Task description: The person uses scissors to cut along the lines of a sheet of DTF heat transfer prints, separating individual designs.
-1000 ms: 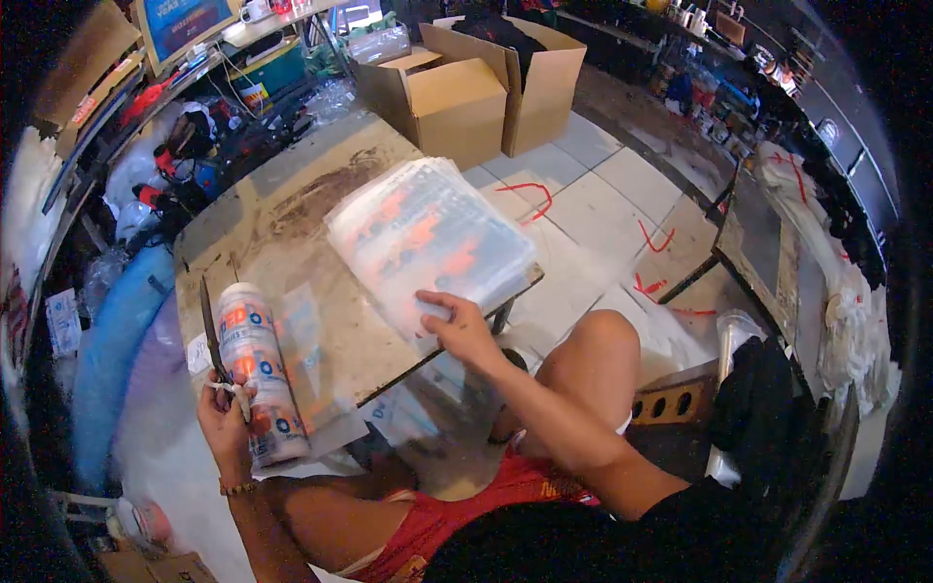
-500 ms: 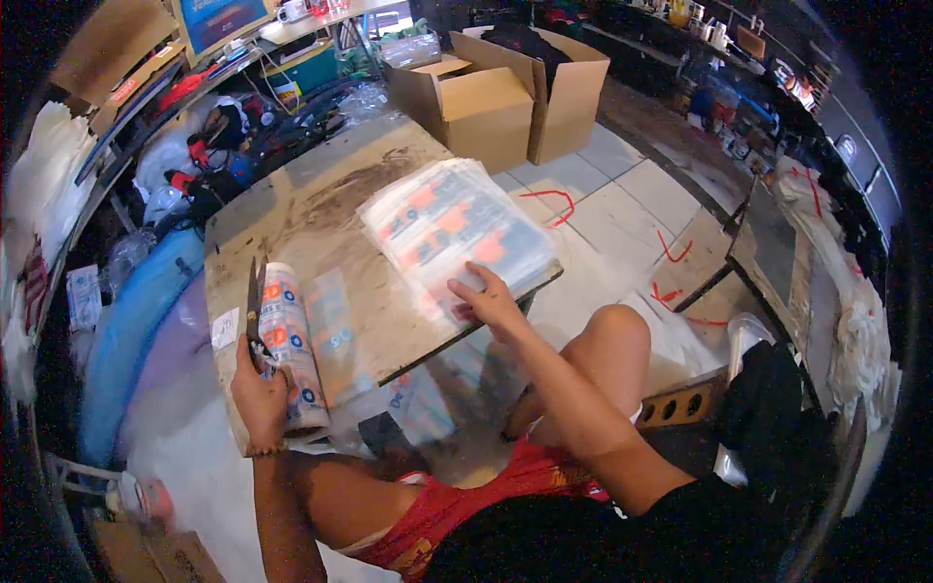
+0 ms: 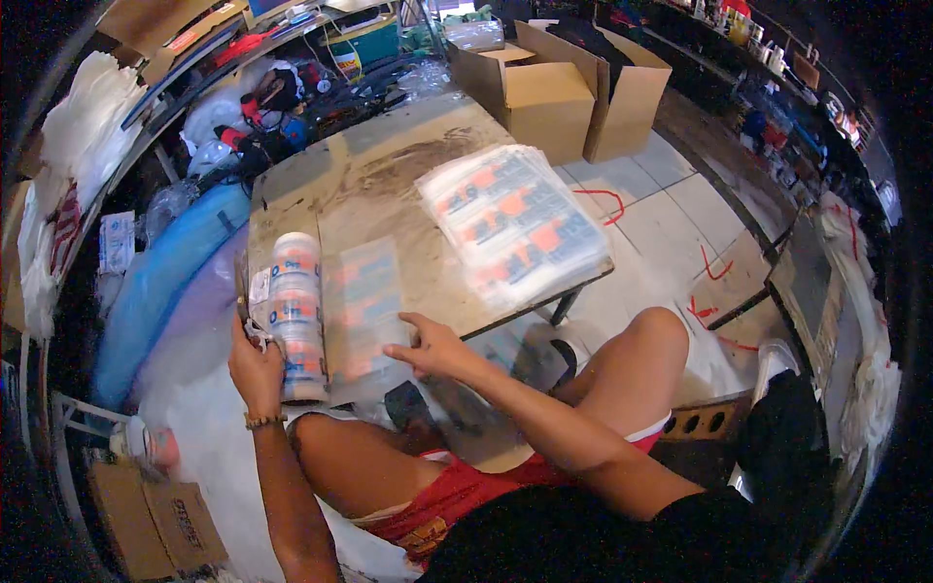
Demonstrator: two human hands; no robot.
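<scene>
The left hand (image 3: 257, 373) is gripping scissors (image 3: 257, 335) beside the printed roll (image 3: 297, 316) at nine o'clock, perhaps steadying it, while the right hand (image 3: 437, 352) is hovering spread near the film sheet (image 3: 365, 291), the stack (image 3: 520, 225) lying at one o'clock.

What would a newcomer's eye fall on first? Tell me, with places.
Probably the printed roll along the left side of the table, beside the left hand, and the printed stack at the table's right. Next, perhaps, the brown cartons past the table's far right corner and the red marks on the floor to the right.
</scene>
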